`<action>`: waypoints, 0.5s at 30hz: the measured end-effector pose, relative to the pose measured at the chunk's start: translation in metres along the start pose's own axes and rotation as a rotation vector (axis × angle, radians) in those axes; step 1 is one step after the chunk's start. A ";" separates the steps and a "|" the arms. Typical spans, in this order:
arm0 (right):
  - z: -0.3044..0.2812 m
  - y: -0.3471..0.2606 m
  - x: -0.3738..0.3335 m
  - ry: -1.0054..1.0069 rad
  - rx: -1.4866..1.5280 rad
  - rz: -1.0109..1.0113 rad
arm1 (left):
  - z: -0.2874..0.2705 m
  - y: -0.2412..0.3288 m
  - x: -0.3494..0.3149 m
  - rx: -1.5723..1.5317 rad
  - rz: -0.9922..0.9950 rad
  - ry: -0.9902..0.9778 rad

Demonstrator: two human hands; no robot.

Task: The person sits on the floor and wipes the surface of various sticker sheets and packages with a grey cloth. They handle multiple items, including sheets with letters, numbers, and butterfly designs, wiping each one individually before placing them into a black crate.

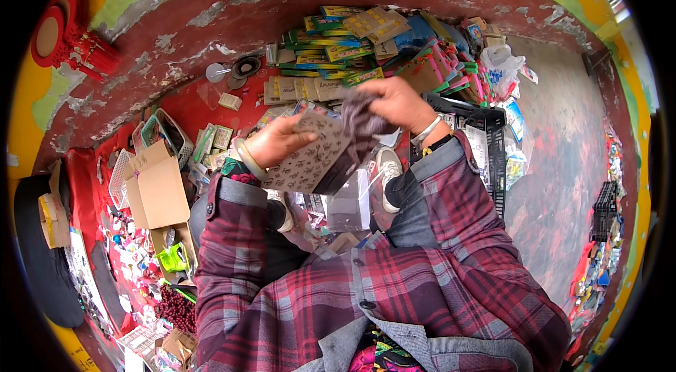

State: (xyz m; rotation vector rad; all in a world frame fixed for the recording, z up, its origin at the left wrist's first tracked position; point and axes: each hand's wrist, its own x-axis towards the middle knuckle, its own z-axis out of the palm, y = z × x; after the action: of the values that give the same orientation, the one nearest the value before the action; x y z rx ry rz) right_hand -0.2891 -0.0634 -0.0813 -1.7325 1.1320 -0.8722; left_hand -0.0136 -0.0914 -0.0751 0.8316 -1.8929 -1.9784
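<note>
My left hand point(276, 140) is closed on the left edge of a flat grey piece point(306, 157) printed with small dark figures, its thumb lying on top. A darker, plain strip point(345, 169) runs along that piece's lower right side. My right hand point(401, 106) grips a crumpled purplish-grey cloth point(360, 118) at the upper right of the flat piece. Whether cloth and flat piece are joined, I cannot tell. Both hands are held up over my knees. Below them lies a clear plastic sheet or bag point(348, 206), between my white shoes point(388, 173).
Ahead, a heap of flat colourful boxes point(338, 48) leans toward the red wall. A black plastic crate point(496, 161) stands right of my legs. An open cardboard box point(158, 192) and a white basket point(169, 134) are on the left, with small goods strewn around.
</note>
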 end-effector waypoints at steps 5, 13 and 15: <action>-0.004 -0.008 0.002 0.617 0.354 -0.113 | -0.002 0.009 -0.005 -0.609 -0.082 0.264; 0.083 -0.045 0.006 0.344 -0.495 -0.507 | 0.019 -0.025 0.018 -1.379 0.195 -0.089; 0.105 -0.044 0.006 0.309 -0.593 -0.440 | 0.017 -0.042 0.025 -1.443 0.299 -0.168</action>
State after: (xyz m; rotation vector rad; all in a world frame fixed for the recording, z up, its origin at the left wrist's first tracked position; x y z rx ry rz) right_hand -0.1806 -0.0298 -0.0805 -2.4598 1.3220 -1.1802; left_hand -0.0357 -0.0875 -0.1214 -0.0550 -0.2170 -2.4485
